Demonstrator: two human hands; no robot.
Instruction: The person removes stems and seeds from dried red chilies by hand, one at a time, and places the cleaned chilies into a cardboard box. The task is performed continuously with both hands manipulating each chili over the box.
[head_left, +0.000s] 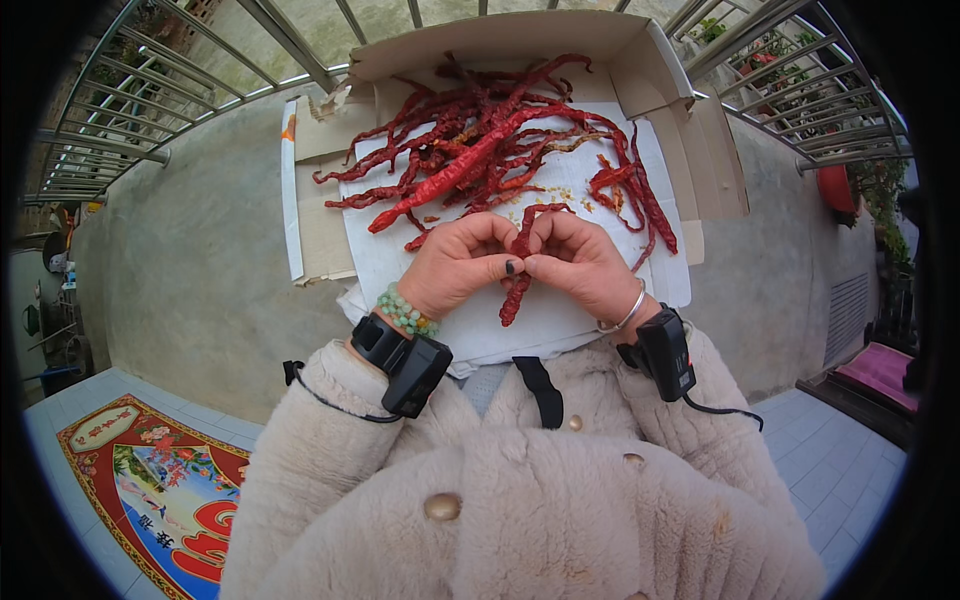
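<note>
A wrinkled, dried red chili pepper (515, 298) is pinched between the thumbs and fingers of both my hands, its thick end pointing down towards me and its thin end curling off to the right. My left hand (470, 259) grips it from one side and my right hand (576, 259) from the other, fingertips nearly touching. Just beyond, a heap of long dried red chilies (457, 161) lies on white sheeting (401, 289) in an opened cardboard box (517, 41). Pale yellow seeds (555, 196) are scattered between the heap and my hands. A small torn group of chilies (611, 184) lies at the right.
Metal railings (300, 49) run behind the box and along both sides. Torn cardboard flaps (326, 217) spread to the left and right. A red plant pot (832, 191) is at the far right. A patterned mat (150, 480) covers floor tiles at lower left.
</note>
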